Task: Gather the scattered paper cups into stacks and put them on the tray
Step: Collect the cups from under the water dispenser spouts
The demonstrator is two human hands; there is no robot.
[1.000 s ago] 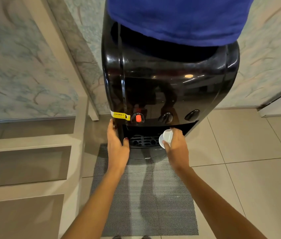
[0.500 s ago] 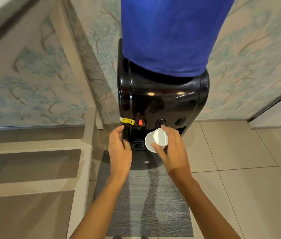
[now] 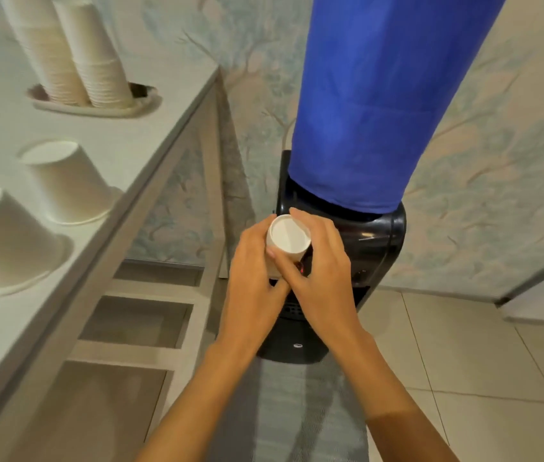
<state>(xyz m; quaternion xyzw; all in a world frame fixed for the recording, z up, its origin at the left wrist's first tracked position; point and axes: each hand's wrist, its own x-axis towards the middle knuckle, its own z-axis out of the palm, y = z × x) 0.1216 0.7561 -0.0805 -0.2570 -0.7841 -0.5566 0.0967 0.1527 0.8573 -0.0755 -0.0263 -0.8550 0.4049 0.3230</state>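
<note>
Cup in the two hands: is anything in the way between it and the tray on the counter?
Nothing visible blocks it. The left hand and right hand hold the cup before the dispenser; only open air lies toward the tray. Two loose cups stand on the counter, left of that line.

Pale wallpaper [image 3: 497, 161] with a faint branch-and-leaf pattern covers the wall. Against it stands a black water dispenser [image 3: 377, 241], its bottle under a blue cover [image 3: 380, 95]. Beige floor tiles [image 3: 464, 345] spread to the right — a grey ribbed mat [image 3: 297, 411] lies before the dispenser. At left runs a white bench [image 3: 130, 141], open shelves [image 3: 137, 321] beneath it.
</note>
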